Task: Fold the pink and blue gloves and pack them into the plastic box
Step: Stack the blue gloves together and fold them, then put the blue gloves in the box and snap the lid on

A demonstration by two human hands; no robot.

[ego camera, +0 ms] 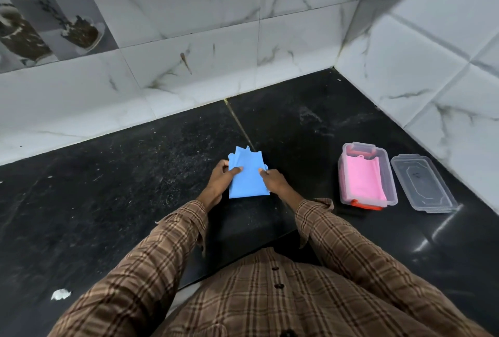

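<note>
Head view, looking down on a black table (310,131) in a tiled corner. Blue glove (248,174) at centre, folded flat, glove tips toward the far side, near edge straight and close to the table's near edge. Left hand (222,180) pinching the glove's left edge, thumb on top, fingers (237,170) closed on the fabric. Right hand (275,179) gripping the right edge, fingers closed on it too. Plaid sleeves (348,242) reaching in from below.

Well to the right, clear box (367,178), open, with the pink glove (364,180) folded inside, filling most of the floor; red latch at its near end. Lid (422,184) just beside the box on the right, flat, close to the right wall (432,72).

Bare dark surface between blue glove and box, and a wide bare stretch left of the hands up to the far wall. White scrap (61,294) at near left, well apart from everything.
</note>
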